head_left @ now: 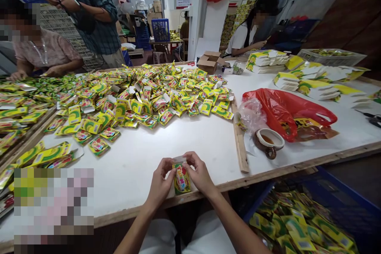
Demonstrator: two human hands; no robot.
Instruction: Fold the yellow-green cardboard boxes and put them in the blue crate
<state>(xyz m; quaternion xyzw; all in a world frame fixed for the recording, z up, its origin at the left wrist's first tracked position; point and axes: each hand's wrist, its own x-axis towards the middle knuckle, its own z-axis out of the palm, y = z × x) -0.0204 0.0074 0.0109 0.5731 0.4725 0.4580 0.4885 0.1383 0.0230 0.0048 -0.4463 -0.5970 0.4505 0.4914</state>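
Observation:
A small yellow and green carton (pixel 181 178) with a white open flap is held upright over the table's near edge. My left hand (pixel 159 184) pinches its left side and my right hand (pixel 200 174) pinches its right side, fingers closed on the top flap. A large heap of the same small cartons (pixel 143 95) lies spread over the white table (pixel 166 147) beyond my hands.
A blue crate (pixel 342 206) of cartons stands at my lower right. A red plastic bag (pixel 285 111), a clear bag, a small bowl (pixel 269 139) and a wooden strip (pixel 239 139) lie to the right. Flat carton stacks (pixel 309 79) sit far right. Other people work at the table's far side.

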